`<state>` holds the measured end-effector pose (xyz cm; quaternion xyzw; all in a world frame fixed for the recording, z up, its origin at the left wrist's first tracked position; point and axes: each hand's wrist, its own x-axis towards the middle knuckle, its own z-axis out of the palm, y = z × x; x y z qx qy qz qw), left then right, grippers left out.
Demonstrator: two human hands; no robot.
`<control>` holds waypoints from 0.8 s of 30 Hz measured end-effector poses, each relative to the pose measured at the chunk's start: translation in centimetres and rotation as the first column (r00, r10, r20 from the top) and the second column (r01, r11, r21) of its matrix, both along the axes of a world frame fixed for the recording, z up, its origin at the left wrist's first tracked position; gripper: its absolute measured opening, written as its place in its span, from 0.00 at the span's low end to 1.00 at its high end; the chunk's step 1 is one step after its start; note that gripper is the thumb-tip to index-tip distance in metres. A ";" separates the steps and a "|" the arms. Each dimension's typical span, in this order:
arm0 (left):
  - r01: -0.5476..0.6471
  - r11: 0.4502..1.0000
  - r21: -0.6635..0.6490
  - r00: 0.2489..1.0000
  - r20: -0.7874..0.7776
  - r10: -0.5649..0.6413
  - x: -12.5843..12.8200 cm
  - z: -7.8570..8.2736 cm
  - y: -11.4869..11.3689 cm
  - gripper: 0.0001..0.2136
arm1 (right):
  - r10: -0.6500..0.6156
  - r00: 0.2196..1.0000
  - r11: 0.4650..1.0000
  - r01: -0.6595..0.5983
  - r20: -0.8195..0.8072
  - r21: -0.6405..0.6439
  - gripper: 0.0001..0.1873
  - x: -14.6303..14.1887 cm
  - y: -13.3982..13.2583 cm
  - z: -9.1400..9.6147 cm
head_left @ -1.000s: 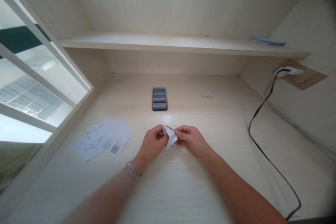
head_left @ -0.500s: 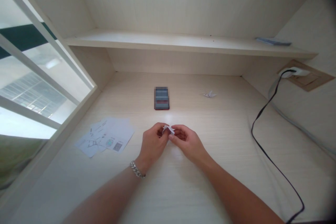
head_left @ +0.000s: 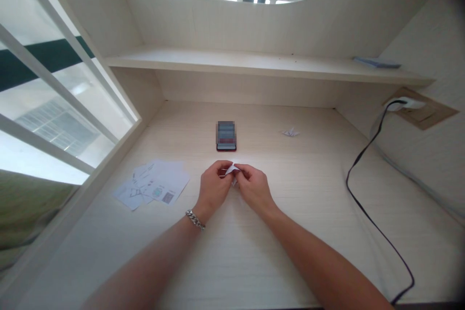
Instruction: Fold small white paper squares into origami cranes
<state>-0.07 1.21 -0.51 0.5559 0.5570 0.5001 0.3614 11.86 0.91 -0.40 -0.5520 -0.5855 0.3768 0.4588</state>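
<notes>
Between my two hands, over the middle of the desk, is a small folded piece of white paper (head_left: 231, 169). My left hand (head_left: 215, 186) pinches it from the left, thumb and fingers closed; a silver chain bracelet sits on that wrist. From the right, my right hand (head_left: 254, 188) grips the same paper with closed fingertips. Parts of the folds are hidden behind the fingers. Beyond my hands a phone (head_left: 226, 136) lies flat, its screen pixelated. Farther right rests a small folded paper figure (head_left: 290, 132), probably a crane.
Loose printed paper sheets (head_left: 170, 179) overlap on the left of the desk. A black cable (head_left: 374, 218) runs from the wall socket (head_left: 423, 109) down the right side. Above the back spans a shelf (head_left: 236, 60) with a flat bluish item (head_left: 378, 62). White rails (head_left: 54, 82) stand at left.
My right hand has shifted its fingers closer to my left, and the folded paper has turned, showing a pointed white flap. The whole view has tilted slightly.
</notes>
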 end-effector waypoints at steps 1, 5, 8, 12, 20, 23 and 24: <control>-0.007 1.000 -0.007 1.000 0.028 0.007 -0.1 -0.1 0.2 0.12 | -0.005 1.000 1.000 0.005 0.006 0.003 0.14 -0.2 0.2 0.0; -0.028 0.997 -0.072 0.983 0.178 0.041 -0.4 -0.7 0.7 0.13 | -0.009 1.000 1.000 0.009 -0.022 -0.029 0.16 -1.0 0.7 -0.5; -0.041 0.995 -0.089 0.974 0.218 0.059 -0.6 -1.0 0.5 0.14 | 0.011 0.998 0.998 -0.015 -0.069 -0.057 0.16 -1.1 0.5 -0.8; -0.037 0.996 -0.078 0.984 0.174 0.050 -1.0 -0.8 0.2 0.15 | 0.082 0.996 0.997 -0.082 -0.045 0.008 0.16 -0.4 -0.1 -0.5; 0.102 0.984 -0.147 0.958 0.280 -0.057 -1.7 -0.8 0.1 0.16 | 0.183 0.983 0.983 -0.183 -0.025 0.013 0.15 1.1 -0.3 0.8; 0.106 0.983 -0.150 0.952 0.301 -0.057 -1.8 -0.8 0.1 0.16 | 0.220 0.963 0.976 -0.217 -0.156 0.032 0.14 1.5 0.0 1.0; 0.114 0.982 -0.153 0.948 0.313 -0.062 -1.8 -0.8 0.1 0.16 | 0.217 0.956 0.976 -0.217 -0.196 0.023 0.13 1.6 0.1 1.0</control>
